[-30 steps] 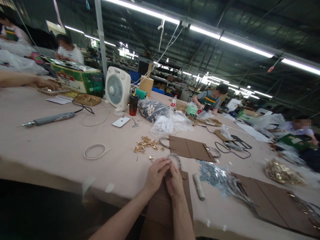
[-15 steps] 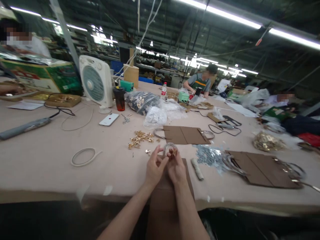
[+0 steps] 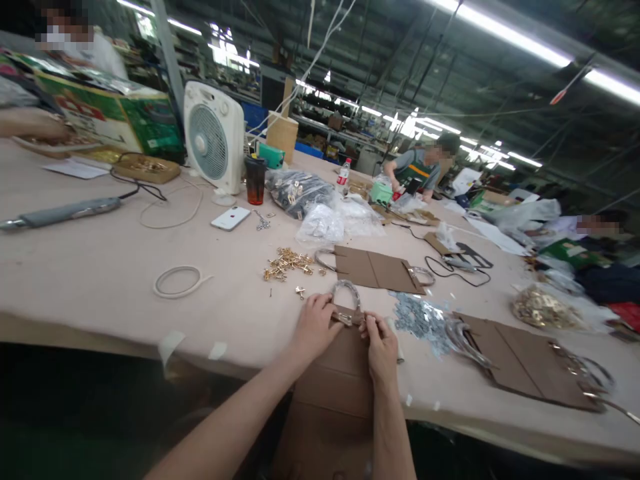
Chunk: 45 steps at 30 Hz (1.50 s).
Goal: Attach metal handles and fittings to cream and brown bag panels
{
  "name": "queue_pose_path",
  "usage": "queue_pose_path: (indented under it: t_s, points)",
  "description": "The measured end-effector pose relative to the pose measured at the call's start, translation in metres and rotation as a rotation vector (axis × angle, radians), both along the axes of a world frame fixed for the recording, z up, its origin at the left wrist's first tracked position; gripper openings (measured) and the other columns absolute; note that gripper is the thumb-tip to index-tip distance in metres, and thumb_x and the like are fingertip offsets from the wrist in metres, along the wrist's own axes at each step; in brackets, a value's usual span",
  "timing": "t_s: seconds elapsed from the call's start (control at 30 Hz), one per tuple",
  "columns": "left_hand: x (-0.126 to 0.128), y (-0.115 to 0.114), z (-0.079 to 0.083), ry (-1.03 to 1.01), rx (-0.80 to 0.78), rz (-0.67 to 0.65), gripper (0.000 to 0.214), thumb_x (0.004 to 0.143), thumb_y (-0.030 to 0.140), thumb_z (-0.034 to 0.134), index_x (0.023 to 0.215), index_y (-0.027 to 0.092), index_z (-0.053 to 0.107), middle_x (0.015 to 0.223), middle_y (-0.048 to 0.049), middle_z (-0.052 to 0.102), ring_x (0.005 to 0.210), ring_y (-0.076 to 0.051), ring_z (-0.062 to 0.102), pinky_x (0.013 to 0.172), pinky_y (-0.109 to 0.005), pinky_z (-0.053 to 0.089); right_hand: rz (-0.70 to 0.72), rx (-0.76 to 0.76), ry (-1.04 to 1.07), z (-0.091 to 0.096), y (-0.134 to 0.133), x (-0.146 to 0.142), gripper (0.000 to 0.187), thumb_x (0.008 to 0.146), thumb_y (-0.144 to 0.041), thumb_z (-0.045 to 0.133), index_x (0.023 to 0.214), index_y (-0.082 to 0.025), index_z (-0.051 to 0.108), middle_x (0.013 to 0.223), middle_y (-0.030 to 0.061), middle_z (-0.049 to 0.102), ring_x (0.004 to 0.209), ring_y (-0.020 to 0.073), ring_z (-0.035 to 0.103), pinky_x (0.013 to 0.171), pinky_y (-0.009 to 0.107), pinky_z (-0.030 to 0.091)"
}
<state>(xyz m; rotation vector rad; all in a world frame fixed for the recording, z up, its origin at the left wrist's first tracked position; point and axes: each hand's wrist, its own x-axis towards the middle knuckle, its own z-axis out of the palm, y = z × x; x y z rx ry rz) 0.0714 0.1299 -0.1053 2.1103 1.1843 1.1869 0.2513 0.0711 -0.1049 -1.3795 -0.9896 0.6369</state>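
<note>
A brown bag panel (image 3: 336, 393) hangs over the table's front edge, its far end on the table. A plastic-wrapped handle (image 3: 346, 288) loops up from that end, and a gold metal fitting (image 3: 344, 319) lies across the handle's base. My left hand (image 3: 316, 330) is closed on the panel's left edge, thumb beside the fitting. At the panel's right corner, my right hand (image 3: 381, 343) is closed in a pinch; what sits between its fingertips is hidden. Loose gold fittings (image 3: 287, 263) form a pile beyond my left hand, with a single fitting (image 3: 300, 292) nearer.
Another brown panel (image 3: 370, 268) lies ahead, and a third (image 3: 530, 360) at right. Grey-blue pieces (image 3: 420, 317) are scattered beside my right hand. A tape coil (image 3: 181, 281), phone (image 3: 230, 218), tumbler (image 3: 255, 180) and fan (image 3: 214, 137) are at left. Co-workers sit around the table.
My hands have moved apart, from meeting above the panel to its two sides. The gold fitting in my right fingertips no longer shows there. The camera view has tilted and shifted.
</note>
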Motion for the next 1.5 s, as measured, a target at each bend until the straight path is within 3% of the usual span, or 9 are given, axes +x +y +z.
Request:
queue_pose_path:
  t_s: [0.2,0.37,0.47,0.6,0.83,1.0,1.2,1.33,1.5]
  points:
    - [0.002,-0.002,-0.001,-0.127,-0.061,0.048,0.008,0.094,0.025,0.066,0.088,0.021,0.062,0.124,-0.0127,0.065,0.129,-0.03,0.055,0.11,-0.052,0.045,-0.073,0.128,0.27,-0.018,0.008,0.011,0.041,0.086,-0.051,0.076,0.109,-0.018,0.072,0.083,0.0019,0.072,0.075,0.0147,0.063,0.074,0.029,0.049]
    - [-0.002,0.011,0.009,-0.552,-0.432,0.195,0.022,0.095,0.041,0.064,0.1,0.02,0.067,0.126,-0.0112,0.071,0.121,-0.028,0.065,0.111,-0.048,0.047,-0.113,0.122,0.128,-0.01,0.009,0.009,0.041,0.09,-0.053,0.07,0.111,-0.018,0.072,0.092,0.0054,0.075,0.079,0.0175,0.065,0.079,0.033,0.052]
    - [0.001,0.012,0.018,-0.844,-0.768,-0.007,0.041,0.09,0.049,0.068,0.116,0.017,0.07,0.117,-0.011,0.077,0.113,-0.028,0.071,0.105,-0.045,0.054,-0.165,0.144,-0.018,-0.001,0.006,0.004,0.037,0.092,-0.053,0.067,0.109,-0.02,0.074,0.098,0.0068,0.076,0.087,0.0201,0.067,0.087,0.035,0.052]
    - [0.005,0.007,0.022,-0.969,-1.155,-0.376,0.048,0.087,0.054,0.07,0.109,0.011,0.075,0.102,-0.0157,0.081,0.098,-0.032,0.078,0.089,-0.047,0.064,-0.216,0.186,-0.194,0.008,0.004,-0.002,0.031,0.096,-0.049,0.063,0.108,-0.024,0.076,0.111,0.0067,0.076,0.105,0.0234,0.066,0.101,0.038,0.047]
    - [0.008,0.012,0.009,-0.932,-1.125,-0.214,0.045,0.089,0.051,0.069,0.112,0.013,0.072,0.095,-0.0113,0.082,0.09,-0.028,0.08,0.086,-0.043,0.066,-0.173,0.16,-0.146,0.02,0.013,-0.01,0.021,0.093,-0.042,0.068,0.103,-0.026,0.078,0.097,0.0041,0.075,0.087,0.0223,0.064,0.089,0.036,0.046]
    - [0.008,0.016,0.0,-0.851,-1.198,-0.109,0.047,0.091,0.055,0.063,0.107,0.012,0.073,0.092,-0.012,0.082,0.082,-0.028,0.079,0.079,-0.043,0.066,-0.081,0.138,-0.158,0.025,-0.003,-0.012,0.017,0.09,-0.04,0.073,0.098,-0.026,0.079,0.087,0.0029,0.073,0.08,0.0209,0.061,0.084,0.034,0.047]
    - [0.006,0.017,0.015,-0.86,-1.383,-0.353,0.054,0.094,0.056,0.055,0.115,0.008,0.072,0.093,-0.0149,0.081,0.084,-0.029,0.079,0.082,-0.046,0.065,-0.016,0.051,-0.034,0.018,-0.013,-0.005,0.032,0.097,-0.05,0.062,0.107,-0.023,0.074,0.067,-0.0017,0.063,0.052,0.0131,0.054,0.052,0.026,0.047]
    - [0.005,0.017,0.026,-0.939,-1.514,-0.386,0.052,0.097,0.049,0.051,0.12,0.006,0.07,0.098,-0.0182,0.081,0.087,-0.031,0.079,0.085,-0.047,0.064,0.022,0.086,0.007,0.01,-0.006,0.004,0.035,0.092,-0.054,0.066,0.102,-0.022,0.076,0.087,0.0028,0.07,0.056,0.0117,0.06,0.05,0.026,0.051]
    - [0.006,0.018,0.027,-1.022,-1.55,-0.404,0.052,0.098,0.046,0.051,0.126,0.006,0.068,0.103,-0.0191,0.08,0.094,-0.032,0.079,0.09,-0.046,0.062,-0.005,0.045,0.159,0.004,-0.001,0.008,0.039,0.089,-0.053,0.072,0.109,-0.021,0.076,0.063,-0.0011,0.066,0.052,0.0124,0.055,0.048,0.024,0.044]
